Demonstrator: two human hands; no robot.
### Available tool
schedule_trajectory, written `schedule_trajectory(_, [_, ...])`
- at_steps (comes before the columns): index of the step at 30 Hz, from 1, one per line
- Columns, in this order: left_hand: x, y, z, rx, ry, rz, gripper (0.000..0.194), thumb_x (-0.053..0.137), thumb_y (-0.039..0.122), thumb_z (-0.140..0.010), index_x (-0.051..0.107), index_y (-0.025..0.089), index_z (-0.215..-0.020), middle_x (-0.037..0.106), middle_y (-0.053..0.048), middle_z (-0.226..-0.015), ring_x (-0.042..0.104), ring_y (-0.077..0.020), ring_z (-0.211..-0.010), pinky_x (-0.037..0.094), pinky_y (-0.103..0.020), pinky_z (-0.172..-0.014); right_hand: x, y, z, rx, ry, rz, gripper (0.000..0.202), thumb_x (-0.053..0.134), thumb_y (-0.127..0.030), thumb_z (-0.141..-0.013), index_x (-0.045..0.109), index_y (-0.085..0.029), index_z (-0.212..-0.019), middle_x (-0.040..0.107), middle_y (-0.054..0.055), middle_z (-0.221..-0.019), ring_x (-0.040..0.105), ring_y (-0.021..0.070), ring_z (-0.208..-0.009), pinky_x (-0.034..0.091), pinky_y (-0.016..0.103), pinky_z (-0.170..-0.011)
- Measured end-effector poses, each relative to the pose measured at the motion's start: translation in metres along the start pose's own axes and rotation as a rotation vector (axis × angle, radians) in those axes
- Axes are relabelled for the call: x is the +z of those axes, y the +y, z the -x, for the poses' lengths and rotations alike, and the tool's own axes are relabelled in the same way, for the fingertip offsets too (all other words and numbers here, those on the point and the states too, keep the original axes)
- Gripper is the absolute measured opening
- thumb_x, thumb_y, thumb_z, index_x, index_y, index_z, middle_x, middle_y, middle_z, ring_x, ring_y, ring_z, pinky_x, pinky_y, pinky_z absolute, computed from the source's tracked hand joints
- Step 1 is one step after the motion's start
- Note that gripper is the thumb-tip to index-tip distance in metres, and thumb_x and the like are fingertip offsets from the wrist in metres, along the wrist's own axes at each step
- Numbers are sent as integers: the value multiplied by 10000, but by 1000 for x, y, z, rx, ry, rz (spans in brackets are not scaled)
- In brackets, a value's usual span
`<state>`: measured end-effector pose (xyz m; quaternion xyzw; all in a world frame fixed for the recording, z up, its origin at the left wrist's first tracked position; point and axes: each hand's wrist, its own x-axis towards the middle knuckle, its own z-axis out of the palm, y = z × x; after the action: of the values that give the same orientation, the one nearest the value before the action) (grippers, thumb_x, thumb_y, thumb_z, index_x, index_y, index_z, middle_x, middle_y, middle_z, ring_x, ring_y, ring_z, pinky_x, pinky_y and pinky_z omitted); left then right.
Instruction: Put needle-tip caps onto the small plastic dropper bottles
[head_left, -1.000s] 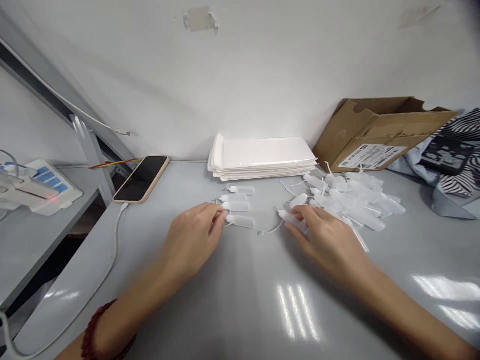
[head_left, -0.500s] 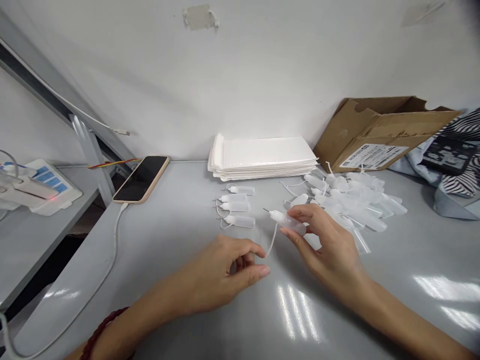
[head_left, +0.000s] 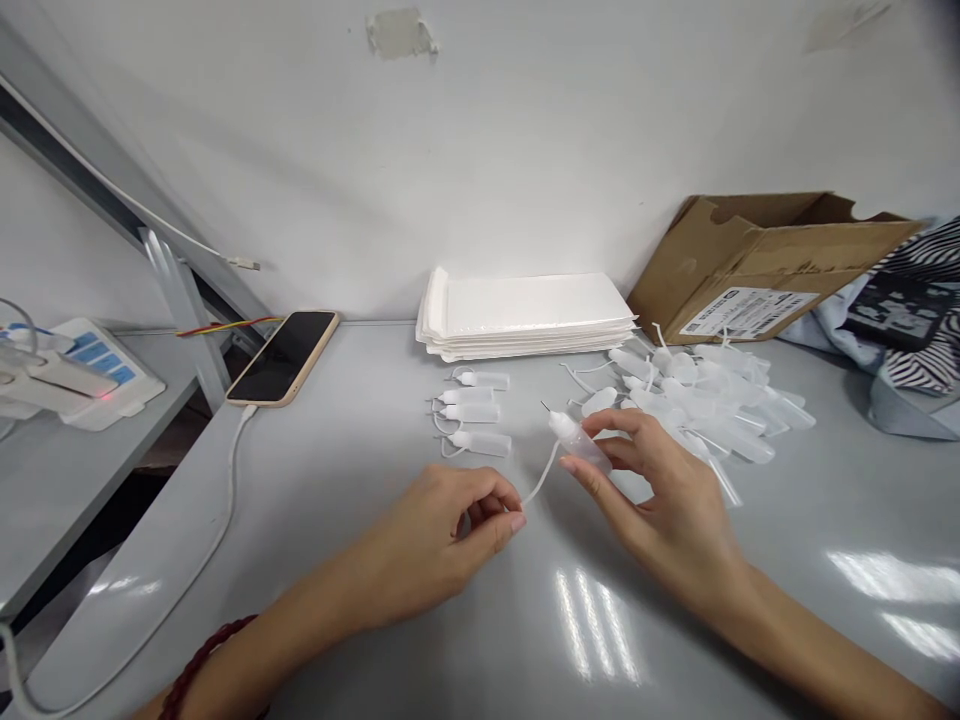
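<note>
My right hand holds a small translucent bottle between thumb and fingers, its thin metal needle tip pointing up and left. From the bottle's neck a white cord hangs to the left. Its free end is pinched between the thumb and index finger of my left hand. Beyond my left hand, several similar bottles lie in a column on the grey table, tips to the left. A loose pile of more bottles lies behind and right of my right hand.
A stack of white padded envelopes rests against the wall. Behind the pile stands an open cardboard box, with cloth beside it. At left are a phone on a white cable and a power strip.
My left thumb and index finger have closed on the end of the cord. In my right hand the bottle has tilted, its needle tip now higher and slightly farther right.
</note>
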<state>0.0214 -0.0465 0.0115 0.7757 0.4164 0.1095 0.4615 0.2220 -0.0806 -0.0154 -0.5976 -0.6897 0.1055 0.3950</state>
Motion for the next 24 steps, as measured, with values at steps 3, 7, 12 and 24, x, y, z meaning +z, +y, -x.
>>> schedule_trajectory(3, [-1,4,1,-26,-17,15,158,498,259,-871,627,187,-816,628,34,-685,526,-94,-612,372,-193,-520,0,1,0,7,-2,3,187,600,-309,-836,514,-215,-972,619,43,-888,661,151,-686,451,158,-366])
schedule_trajectory(7, [1,2,1,-19,1,19,159,504,269,-870,636,192,-823,628,38,-677,531,-92,-611,380,-188,-520,0,1,0,-7,7,0,184,600,-315,-836,517,-215,-966,613,35,-867,656,144,-663,464,172,-396])
schedule_trajectory(12, [5,-4,2,3,12,26,150,560,291,-836,658,201,-908,646,29,-705,570,-109,-643,435,-201,-567,0,-2,-1,15,8,-29,174,605,-305,-830,517,-213,-948,605,21,-849,640,120,-632,441,151,-375])
schedule_trajectory(24, [2,-10,0,147,162,-286,314,297,246,-958,578,168,-842,598,-3,-688,544,-125,-608,423,-241,-586,-2,2,-4,-147,-18,65,148,557,-194,-862,532,-207,-1007,612,55,-917,603,151,-719,524,276,-597])
